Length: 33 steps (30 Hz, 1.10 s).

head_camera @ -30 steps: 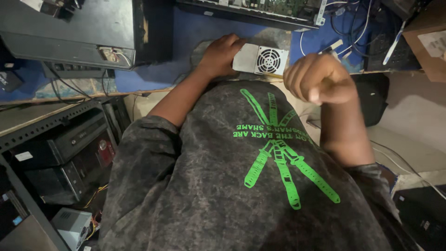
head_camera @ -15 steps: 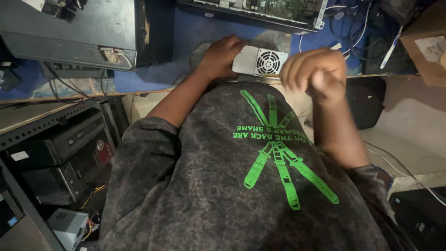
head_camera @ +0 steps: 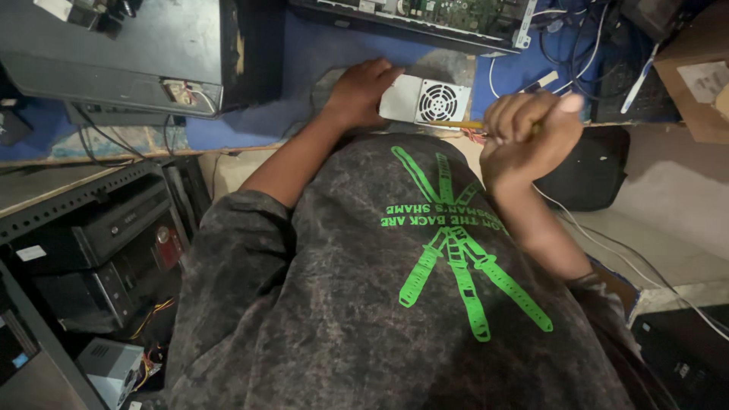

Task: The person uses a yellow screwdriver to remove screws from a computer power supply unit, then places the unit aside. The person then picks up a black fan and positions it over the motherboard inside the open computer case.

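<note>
A small grey metal power supply box [head_camera: 425,100] with a round fan grille lies on the blue bench top. My left hand [head_camera: 361,89] rests on its left end and holds it down. My right hand [head_camera: 528,129] is closed around a thin yellow-handled tool [head_camera: 456,124], likely a screwdriver, whose shaft points left along the near edge of the box. My dark shirt with a green print fills the lower part of the view.
A dark computer case [head_camera: 129,53] lies at the back left. An open circuit board chassis [head_camera: 448,15] and tangled cables [head_camera: 562,38] sit behind the box. A cardboard box [head_camera: 699,83] stands at the right; old equipment [head_camera: 91,250] is stacked under the bench.
My right hand has come down from chest height to the near edge of the box, and the yellow tool now shows against it. My left hand has stayed on the box.
</note>
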Available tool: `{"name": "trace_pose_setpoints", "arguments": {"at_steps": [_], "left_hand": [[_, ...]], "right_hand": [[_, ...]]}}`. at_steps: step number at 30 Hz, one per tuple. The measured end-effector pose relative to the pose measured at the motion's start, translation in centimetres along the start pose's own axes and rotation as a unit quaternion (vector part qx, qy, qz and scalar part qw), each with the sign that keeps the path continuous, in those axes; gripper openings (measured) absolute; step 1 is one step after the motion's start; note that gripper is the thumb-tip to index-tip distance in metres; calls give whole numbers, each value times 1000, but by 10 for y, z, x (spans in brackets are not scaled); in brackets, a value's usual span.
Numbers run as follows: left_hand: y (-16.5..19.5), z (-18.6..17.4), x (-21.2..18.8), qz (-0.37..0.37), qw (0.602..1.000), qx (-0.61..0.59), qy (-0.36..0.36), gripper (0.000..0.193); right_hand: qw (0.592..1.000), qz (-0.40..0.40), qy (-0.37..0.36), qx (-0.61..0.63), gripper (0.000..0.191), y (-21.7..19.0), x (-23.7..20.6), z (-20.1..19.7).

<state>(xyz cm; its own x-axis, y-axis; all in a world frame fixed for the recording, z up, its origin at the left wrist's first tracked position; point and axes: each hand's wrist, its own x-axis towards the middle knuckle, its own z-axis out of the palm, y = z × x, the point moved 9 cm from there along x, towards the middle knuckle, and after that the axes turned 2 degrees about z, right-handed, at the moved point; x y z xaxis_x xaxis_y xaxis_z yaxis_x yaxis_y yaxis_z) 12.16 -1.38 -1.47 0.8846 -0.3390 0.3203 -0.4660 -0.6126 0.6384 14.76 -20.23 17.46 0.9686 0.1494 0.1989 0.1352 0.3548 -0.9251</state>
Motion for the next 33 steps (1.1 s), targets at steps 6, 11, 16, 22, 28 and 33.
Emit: {"name": "trace_pose_setpoints", "arguments": {"at_steps": [6,11,16,22,28,33], "left_hand": [[-2,-1,1,-33,999,-3,-19,87],[-2,1,1,-49,998,-11,-35,88],[0,-2,-2,-2,1000,7,4,84],[-3,1,0,-17,1000,-7,-11,86],[1,-4,1,-21,1000,-8,3,82],[2,-3,-1,-19,1000,1,3,85]], "right_hand": [[905,70,-418,25,50,-12,21,65],[747,194,-619,150,55,-13,1,86],[999,-8,-6,38,55,-9,9,17],[957,-101,-228,-151,56,-34,17,51],[670,195,-682,219,60,-23,-4,91],[951,120,-251,131,54,6,10,37]]}}
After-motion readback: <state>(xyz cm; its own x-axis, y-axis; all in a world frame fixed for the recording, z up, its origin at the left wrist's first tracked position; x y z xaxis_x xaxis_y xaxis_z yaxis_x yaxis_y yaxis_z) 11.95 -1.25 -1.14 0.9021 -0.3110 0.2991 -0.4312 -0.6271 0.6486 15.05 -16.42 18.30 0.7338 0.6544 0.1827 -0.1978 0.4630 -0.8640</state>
